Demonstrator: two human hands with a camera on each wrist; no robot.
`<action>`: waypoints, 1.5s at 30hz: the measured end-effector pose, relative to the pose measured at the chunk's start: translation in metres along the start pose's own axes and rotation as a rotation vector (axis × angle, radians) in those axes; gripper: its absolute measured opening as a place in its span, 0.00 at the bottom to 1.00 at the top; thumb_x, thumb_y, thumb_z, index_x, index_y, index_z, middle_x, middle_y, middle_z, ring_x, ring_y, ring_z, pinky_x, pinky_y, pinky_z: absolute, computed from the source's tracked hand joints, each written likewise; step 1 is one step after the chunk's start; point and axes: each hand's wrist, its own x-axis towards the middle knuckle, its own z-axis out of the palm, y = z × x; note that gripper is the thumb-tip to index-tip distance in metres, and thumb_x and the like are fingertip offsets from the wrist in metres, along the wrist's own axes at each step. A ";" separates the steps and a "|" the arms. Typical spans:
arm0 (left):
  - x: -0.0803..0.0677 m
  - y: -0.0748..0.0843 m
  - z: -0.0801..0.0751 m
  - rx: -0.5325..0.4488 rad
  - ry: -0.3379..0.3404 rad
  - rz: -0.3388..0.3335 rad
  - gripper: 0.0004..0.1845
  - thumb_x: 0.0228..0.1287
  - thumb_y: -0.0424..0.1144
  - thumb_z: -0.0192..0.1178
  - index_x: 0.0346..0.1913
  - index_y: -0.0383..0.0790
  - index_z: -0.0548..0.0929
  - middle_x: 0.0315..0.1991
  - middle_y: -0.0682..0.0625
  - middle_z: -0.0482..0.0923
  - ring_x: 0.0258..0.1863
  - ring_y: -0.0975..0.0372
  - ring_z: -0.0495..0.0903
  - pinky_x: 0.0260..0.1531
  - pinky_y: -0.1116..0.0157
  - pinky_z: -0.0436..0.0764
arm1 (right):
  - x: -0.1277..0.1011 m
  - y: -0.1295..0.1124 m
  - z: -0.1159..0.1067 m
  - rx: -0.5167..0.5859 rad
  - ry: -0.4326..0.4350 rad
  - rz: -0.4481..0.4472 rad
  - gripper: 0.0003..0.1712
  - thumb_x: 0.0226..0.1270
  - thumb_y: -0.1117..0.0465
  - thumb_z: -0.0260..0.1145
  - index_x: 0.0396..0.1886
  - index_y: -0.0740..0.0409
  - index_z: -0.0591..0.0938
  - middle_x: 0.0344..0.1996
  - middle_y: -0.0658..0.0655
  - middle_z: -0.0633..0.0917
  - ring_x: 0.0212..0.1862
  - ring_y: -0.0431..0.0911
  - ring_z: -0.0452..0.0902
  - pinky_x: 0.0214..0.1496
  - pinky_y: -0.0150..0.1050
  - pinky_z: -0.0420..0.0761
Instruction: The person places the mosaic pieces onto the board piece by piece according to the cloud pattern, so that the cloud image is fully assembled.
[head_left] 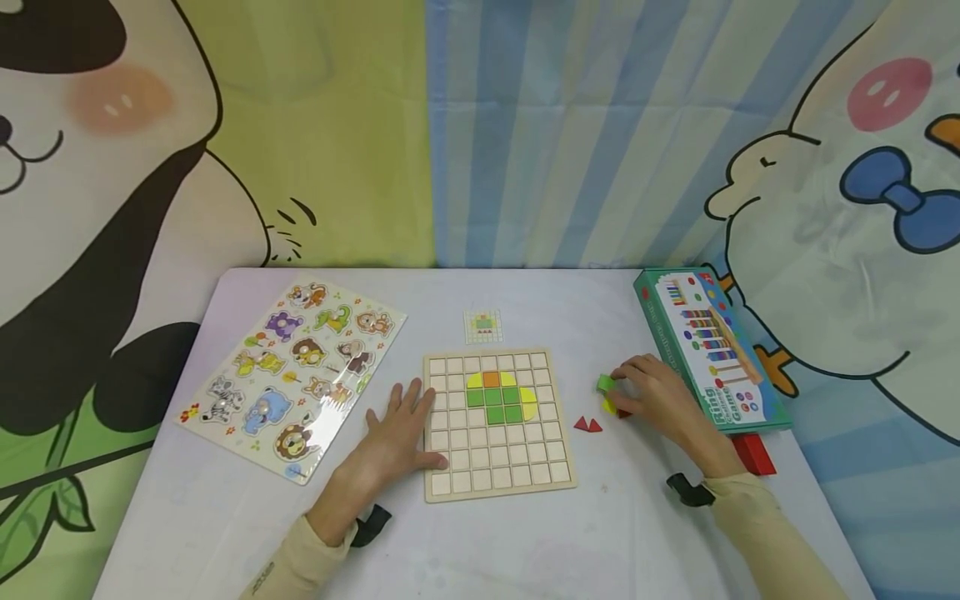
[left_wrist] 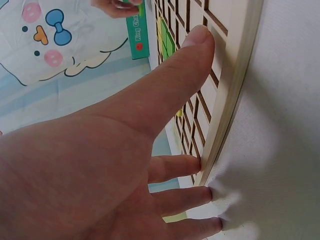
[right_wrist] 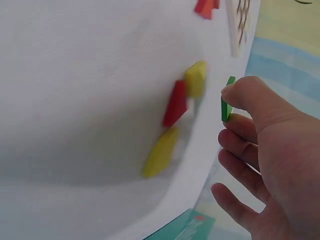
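Right of the grid board (head_left: 498, 492), the right hand (head_left: 660, 400) pinched a green tile (head_left: 604, 382) between thumb and forefinger, held just off the white table (head_left: 225, 517). Right wrist view confirmed it: green tile (right_wrist: 226, 105) edge-on at the fingertips, other fingers loosely curled below it. Under that hand lay loose pieces: two yellow and one red in the wrist view, blurred; from the head view mostly hidden by the hand. Two small red triangles (head_left: 588, 425) sat touching each other between hand and board.

Left hand (head_left: 397, 433) lay flat and spread, fingers straight, thumb over the board's left edge, fingertips against its side. It held nothing.

On the board: one orange square on top, six green squares below in two rows, yellow pieces at the sides; exact yellow count hard to make out. Small pattern card (head_left: 482, 326) just behind the board, detail too small to read.

One green game box (head_left: 708, 346) right of the hand, with a red block (head_left: 753, 454) partly hidden under its near end. One animal puzzle sheet (head_left: 292, 375) far left.
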 end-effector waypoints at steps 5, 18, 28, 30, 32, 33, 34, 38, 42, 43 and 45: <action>-0.001 0.000 0.000 0.005 0.003 0.000 0.60 0.48 0.54 0.78 0.79 0.33 0.57 0.81 0.32 0.45 0.79 0.33 0.41 0.61 0.20 0.49 | 0.022 -0.025 -0.002 0.025 0.064 -0.120 0.16 0.52 0.59 0.81 0.40 0.58 0.89 0.40 0.56 0.87 0.47 0.51 0.80 0.50 0.51 0.83; -0.003 0.000 0.000 0.014 -0.001 0.009 0.59 0.48 0.54 0.78 0.78 0.33 0.58 0.80 0.31 0.47 0.79 0.32 0.44 0.60 0.19 0.52 | 0.072 -0.112 0.028 0.057 0.031 -0.331 0.14 0.57 0.54 0.79 0.40 0.55 0.88 0.39 0.51 0.86 0.47 0.48 0.80 0.55 0.47 0.80; -0.003 0.001 -0.003 0.022 -0.006 0.007 0.59 0.50 0.55 0.77 0.79 0.33 0.57 0.81 0.31 0.46 0.79 0.32 0.44 0.61 0.20 0.52 | 0.076 -0.151 0.048 -0.024 -0.010 -0.437 0.13 0.60 0.50 0.76 0.40 0.50 0.88 0.41 0.49 0.86 0.50 0.47 0.81 0.55 0.46 0.80; -0.003 0.001 -0.003 0.018 -0.005 0.006 0.59 0.50 0.54 0.77 0.79 0.33 0.57 0.81 0.31 0.46 0.79 0.32 0.43 0.61 0.20 0.52 | 0.075 -0.154 0.050 -0.038 -0.016 -0.445 0.12 0.61 0.49 0.75 0.40 0.49 0.88 0.41 0.48 0.85 0.50 0.47 0.80 0.56 0.46 0.80; -0.002 0.001 -0.003 0.017 -0.006 0.005 0.58 0.50 0.54 0.77 0.79 0.34 0.57 0.81 0.31 0.46 0.79 0.32 0.43 0.61 0.20 0.51 | 0.075 -0.156 0.052 -0.048 -0.020 -0.446 0.12 0.62 0.49 0.74 0.40 0.49 0.88 0.41 0.48 0.85 0.49 0.47 0.80 0.56 0.46 0.80; -0.002 0.001 -0.003 0.016 -0.006 0.005 0.58 0.50 0.54 0.77 0.79 0.34 0.57 0.81 0.31 0.45 0.79 0.32 0.43 0.61 0.20 0.51 | 0.074 -0.156 0.053 -0.051 -0.021 -0.446 0.12 0.62 0.49 0.74 0.40 0.49 0.88 0.41 0.48 0.85 0.49 0.47 0.80 0.57 0.46 0.79; -0.002 0.000 -0.003 0.013 -0.005 0.005 0.58 0.50 0.54 0.77 0.79 0.34 0.57 0.81 0.31 0.46 0.79 0.32 0.43 0.61 0.20 0.51 | 0.074 -0.157 0.054 -0.054 -0.019 -0.448 0.12 0.62 0.49 0.74 0.41 0.48 0.88 0.41 0.48 0.85 0.49 0.47 0.80 0.57 0.47 0.79; -0.002 0.000 -0.002 0.012 -0.002 0.007 0.58 0.50 0.54 0.77 0.79 0.34 0.57 0.81 0.31 0.46 0.79 0.32 0.43 0.61 0.20 0.51 | 0.074 -0.158 0.057 -0.067 -0.001 -0.459 0.13 0.62 0.48 0.74 0.41 0.49 0.88 0.40 0.49 0.86 0.49 0.48 0.81 0.56 0.48 0.80; -0.001 0.000 -0.002 0.026 0.005 0.013 0.58 0.50 0.55 0.77 0.78 0.33 0.58 0.80 0.31 0.47 0.79 0.32 0.44 0.60 0.19 0.53 | 0.073 -0.158 0.057 -0.085 0.005 -0.461 0.14 0.62 0.47 0.74 0.41 0.49 0.88 0.40 0.49 0.86 0.49 0.48 0.81 0.56 0.48 0.80; -0.001 0.000 -0.002 0.031 0.006 0.015 0.58 0.49 0.55 0.77 0.78 0.33 0.58 0.80 0.31 0.47 0.78 0.32 0.45 0.60 0.19 0.54 | 0.073 -0.159 0.057 -0.086 0.002 -0.457 0.14 0.62 0.47 0.74 0.42 0.48 0.88 0.41 0.49 0.86 0.49 0.48 0.81 0.57 0.48 0.80; -0.001 0.000 -0.002 0.037 0.009 0.017 0.58 0.49 0.55 0.77 0.78 0.33 0.59 0.80 0.31 0.48 0.78 0.32 0.45 0.59 0.19 0.54 | 0.073 -0.159 0.056 -0.076 -0.005 -0.457 0.13 0.63 0.48 0.74 0.42 0.48 0.89 0.41 0.48 0.86 0.50 0.47 0.80 0.57 0.47 0.79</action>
